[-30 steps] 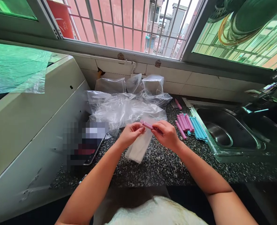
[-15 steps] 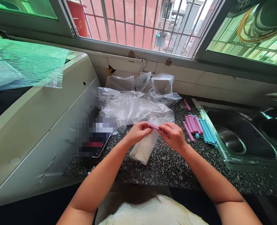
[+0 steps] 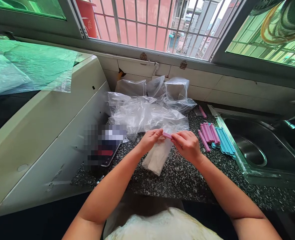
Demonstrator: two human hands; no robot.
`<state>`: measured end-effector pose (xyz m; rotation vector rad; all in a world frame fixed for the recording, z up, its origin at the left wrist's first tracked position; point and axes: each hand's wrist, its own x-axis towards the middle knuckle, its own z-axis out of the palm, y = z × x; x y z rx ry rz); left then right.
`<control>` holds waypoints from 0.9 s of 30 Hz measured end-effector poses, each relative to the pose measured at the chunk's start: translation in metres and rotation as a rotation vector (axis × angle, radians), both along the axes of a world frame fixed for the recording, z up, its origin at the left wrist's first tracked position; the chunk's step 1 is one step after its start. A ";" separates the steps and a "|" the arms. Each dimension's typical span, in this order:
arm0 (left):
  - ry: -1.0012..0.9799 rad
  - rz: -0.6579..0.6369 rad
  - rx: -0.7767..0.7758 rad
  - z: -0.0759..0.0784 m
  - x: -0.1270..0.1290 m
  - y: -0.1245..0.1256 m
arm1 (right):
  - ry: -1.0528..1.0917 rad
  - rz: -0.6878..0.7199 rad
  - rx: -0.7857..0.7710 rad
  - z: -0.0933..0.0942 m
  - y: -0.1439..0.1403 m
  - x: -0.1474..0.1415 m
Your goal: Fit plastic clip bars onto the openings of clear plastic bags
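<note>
Pink clip (image 3: 167, 135) sits across the top of a small clear bag (image 3: 158, 157), pinched between both hands. Left hand (image 3: 150, 139) grips the clip's left end together with the bag mouth, fingers closed tight on it. Right hand (image 3: 186, 145) holds the right end, thumb and fingers narrowed around it. Bag hangs below the clip and rests slanted on the speckled counter (image 3: 187, 180); something white inside, can't tell what.

Progress, as I read it: clip is on the bag's mouth but both hands are on it, so I'd call this bag mid-seal, not finished. Can't see whether the clip has snapped shut.

Supply left: a row of pink clips (image 3: 207, 132) and blue clips (image 3: 224, 141) lies just right of the right hand, near the sink (image 3: 262, 150) edge. One stray pink clip (image 3: 202, 112) lies further back.

Behind the hands, a heap of crumpled clear bags (image 3: 147, 113) runs back to the tiled wall. Can't tell which of those are filled or sealed.

Left of the hands, a phone (image 3: 105, 150) lies flat on the counter, close to the white appliance (image 3: 45, 133). Green plastic sheet (image 3: 30, 66) is draped on top of that.

Obstructions: nothing between the hands and the clip row. The bag heap crowds the back, and the sink rim is right beside the blue clips.
</note>
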<state>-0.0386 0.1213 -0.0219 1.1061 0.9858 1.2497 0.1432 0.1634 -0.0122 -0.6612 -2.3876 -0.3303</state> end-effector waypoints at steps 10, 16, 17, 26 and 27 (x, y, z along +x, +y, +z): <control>0.049 0.050 0.023 -0.002 0.002 0.002 | 0.002 0.007 0.007 0.001 -0.003 -0.002; 0.056 0.078 0.047 0.001 0.004 0.000 | 0.066 0.036 -0.021 0.003 -0.006 -0.003; 0.059 0.082 0.049 0.002 0.004 0.000 | 0.084 0.042 -0.035 0.003 -0.006 -0.003; 0.105 0.066 0.101 -0.001 0.007 0.000 | 0.143 0.069 -0.039 0.003 -0.009 -0.003; 0.104 0.068 0.108 0.000 0.007 -0.001 | 0.148 0.067 -0.027 0.004 -0.009 -0.003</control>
